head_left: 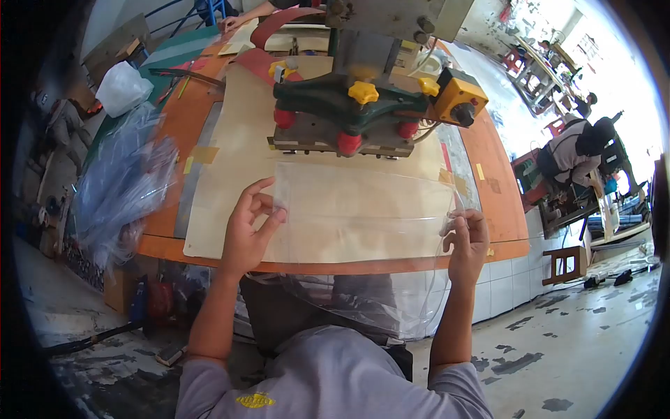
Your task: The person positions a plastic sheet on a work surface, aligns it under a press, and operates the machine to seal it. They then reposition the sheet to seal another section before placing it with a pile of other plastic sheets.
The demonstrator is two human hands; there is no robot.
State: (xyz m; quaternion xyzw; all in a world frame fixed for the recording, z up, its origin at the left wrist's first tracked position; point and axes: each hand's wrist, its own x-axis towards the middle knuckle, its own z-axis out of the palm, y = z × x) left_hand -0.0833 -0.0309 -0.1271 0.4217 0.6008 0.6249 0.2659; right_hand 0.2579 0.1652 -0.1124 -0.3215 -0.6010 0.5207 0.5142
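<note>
A clear plastic sheet (363,234) is stretched between my two hands, over the pale board on the table, its lower part hanging past the front edge. My left hand (252,220) pinches its left edge between thumb and fingers. At its right edge, my right hand (466,237) has its fingers closed on the plastic. Just beyond the sheet stands a machine head (349,112) with a green frame, yellow knobs and red feet, above the pale board (230,160).
A heap of clear plastic (125,181) lies at the left, by a white bag (123,89). An orange-yellow control box (459,98) is fixed at the machine's right. Another person's hand (228,24) rests at the far left. A person (572,150) sits at the right, near a stool (565,265).
</note>
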